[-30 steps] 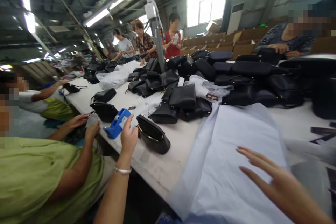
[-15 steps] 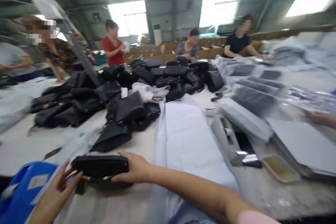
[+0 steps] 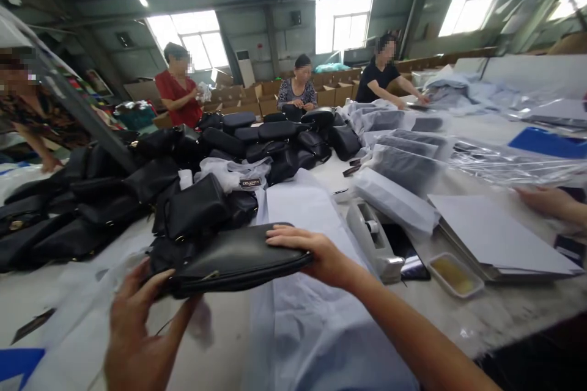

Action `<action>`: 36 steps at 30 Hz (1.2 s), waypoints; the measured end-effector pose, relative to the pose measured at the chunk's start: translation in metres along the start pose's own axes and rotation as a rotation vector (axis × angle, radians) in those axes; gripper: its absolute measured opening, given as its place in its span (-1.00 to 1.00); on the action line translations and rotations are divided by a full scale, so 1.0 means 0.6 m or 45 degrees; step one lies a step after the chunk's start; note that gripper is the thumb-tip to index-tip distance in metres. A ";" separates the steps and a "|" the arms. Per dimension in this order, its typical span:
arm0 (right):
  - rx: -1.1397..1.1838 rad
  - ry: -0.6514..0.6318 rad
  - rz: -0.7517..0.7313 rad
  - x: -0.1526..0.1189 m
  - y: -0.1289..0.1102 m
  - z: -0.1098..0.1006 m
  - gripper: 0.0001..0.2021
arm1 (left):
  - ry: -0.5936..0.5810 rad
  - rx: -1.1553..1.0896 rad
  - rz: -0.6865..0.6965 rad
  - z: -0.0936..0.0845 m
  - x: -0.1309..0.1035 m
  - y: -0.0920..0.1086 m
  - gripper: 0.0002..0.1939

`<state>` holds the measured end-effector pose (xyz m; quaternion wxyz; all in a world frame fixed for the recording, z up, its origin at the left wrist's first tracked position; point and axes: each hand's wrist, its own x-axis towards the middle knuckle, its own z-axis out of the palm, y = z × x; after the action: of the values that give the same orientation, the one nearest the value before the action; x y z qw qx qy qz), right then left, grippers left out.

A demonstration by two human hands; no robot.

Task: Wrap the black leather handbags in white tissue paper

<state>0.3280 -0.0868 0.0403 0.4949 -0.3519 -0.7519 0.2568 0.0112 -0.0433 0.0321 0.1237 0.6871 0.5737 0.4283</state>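
Note:
A black zippered handbag (image 3: 243, 253) is held level above the table between my two hands. Its left end sits between the thumb and fingers of my left hand (image 3: 144, 324). My right hand (image 3: 316, 250) grips the other end, fingers on top and thumb out of sight. A gold zip pull shows on the near side. Below the bag and to its right lies a long sheet of pale wrapping material (image 3: 298, 198). Just behind it rests another black bag (image 3: 197, 204), close to a dark label tag (image 3: 250, 183).
Many black bags (image 3: 110, 208) are heaped at left and centre. A tape dispenser (image 3: 371, 241), a phone (image 3: 406, 250), a plastic tub (image 3: 455, 275) and stacked white boards (image 3: 495, 232) lie right. A co-worker's hand (image 3: 548, 201) reaches in there. Other people work behind; a metal post (image 3: 87, 110) slants at left.
My hands have lifted the handbag up and to the right and turned it, so its broad side now shows. The view has swung right, and the blue item has mostly left it.

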 end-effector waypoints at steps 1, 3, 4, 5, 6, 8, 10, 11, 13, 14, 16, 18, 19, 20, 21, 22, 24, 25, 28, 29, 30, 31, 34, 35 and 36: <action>-0.062 0.028 -0.009 -0.015 0.007 -0.027 -0.58 | 0.090 -0.015 0.208 0.028 0.006 0.020 -0.51; -0.193 0.088 -0.026 -0.052 0.030 -0.069 -0.59 | -0.032 -0.096 0.425 0.086 0.014 0.048 -0.60; -0.266 0.104 -0.016 -0.072 0.044 -0.084 -0.57 | -0.115 -0.140 0.460 0.112 0.016 0.056 -0.61; -0.340 0.100 0.021 -0.094 0.057 -0.097 -0.53 | -0.213 -0.172 0.479 0.135 0.016 0.062 -0.64; -0.412 0.078 0.084 -0.116 0.069 -0.106 -0.46 | -0.321 -0.179 0.506 0.153 0.014 0.066 -0.69; -0.535 0.002 0.266 -0.161 0.082 -0.121 -0.33 | -0.535 -0.146 0.567 0.177 0.002 0.071 -0.78; -0.622 -0.046 0.404 -0.204 0.075 -0.131 -0.31 | -0.642 -0.088 0.603 0.181 -0.018 0.077 -0.76; -0.660 -0.037 0.437 -0.223 0.063 -0.135 -0.35 | -0.635 -0.067 0.595 0.178 -0.031 0.081 -0.74; -0.729 0.037 0.461 -0.255 0.031 -0.138 -0.49 | -0.586 -0.043 0.554 0.166 -0.062 0.089 -0.73; -0.752 0.073 0.471 -0.268 0.013 -0.137 -0.55 | -0.584 -0.035 0.546 0.158 -0.080 0.092 -0.73; -0.753 0.085 0.510 -0.293 -0.019 -0.127 -0.61 | -0.647 -0.016 0.584 0.147 -0.118 0.094 -0.73; -0.716 -0.022 0.537 -0.317 -0.037 -0.104 -0.60 | -0.725 0.041 0.668 0.142 -0.158 0.087 -0.68; -0.701 -0.101 0.544 -0.330 -0.039 -0.089 -0.57 | -0.753 0.089 0.712 0.143 -0.179 0.081 -0.63; -0.695 -0.179 0.551 -0.344 -0.038 -0.073 -0.54 | -0.775 0.145 0.756 0.144 -0.201 0.072 -0.56; -0.697 -0.248 0.561 -0.358 -0.034 -0.056 -0.48 | -0.798 0.202 0.803 0.147 -0.222 0.063 -0.50; -0.702 -0.303 0.574 -0.372 -0.029 -0.039 -0.42 | -0.821 0.250 0.846 0.150 -0.243 0.052 -0.44; -0.713 -0.365 0.599 -0.401 -0.017 -0.008 -0.34 | -0.852 0.313 0.903 0.157 -0.282 0.030 -0.36; -0.720 -0.379 0.601 -0.414 -0.013 0.005 -0.33 | -0.854 0.330 0.920 0.159 -0.300 0.019 -0.32; -0.746 -0.389 0.567 -0.444 -0.008 0.031 -0.33 | -0.814 0.369 0.955 0.167 -0.343 -0.013 -0.26; -0.751 -0.384 0.548 -0.451 -0.009 0.034 -0.33 | -0.797 0.385 0.972 0.170 -0.354 -0.024 -0.25; -0.752 -0.382 0.525 -0.455 -0.012 0.034 -0.32 | -0.777 0.399 0.993 0.173 -0.364 -0.034 -0.26; -0.750 -0.387 0.500 -0.457 -0.014 0.031 -0.33 | -0.752 0.414 1.008 0.178 -0.373 -0.044 -0.26; -0.841 -0.283 0.406 -0.450 -0.017 -0.008 -0.53 | -0.652 0.465 1.009 0.195 -0.387 -0.070 -0.28; -0.930 -0.164 0.378 -0.443 -0.014 -0.031 -0.60 | -0.609 0.478 1.002 0.201 -0.387 -0.075 -0.30; -1.046 -0.003 0.367 -0.435 -0.010 -0.058 -0.65 | -0.559 0.482 1.001 0.208 -0.385 -0.079 -0.32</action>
<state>0.4273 -0.2933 -0.0890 0.2720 -0.6206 -0.7355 0.0030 0.0758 -0.1953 -0.1774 -0.0564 0.9362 0.2990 0.1757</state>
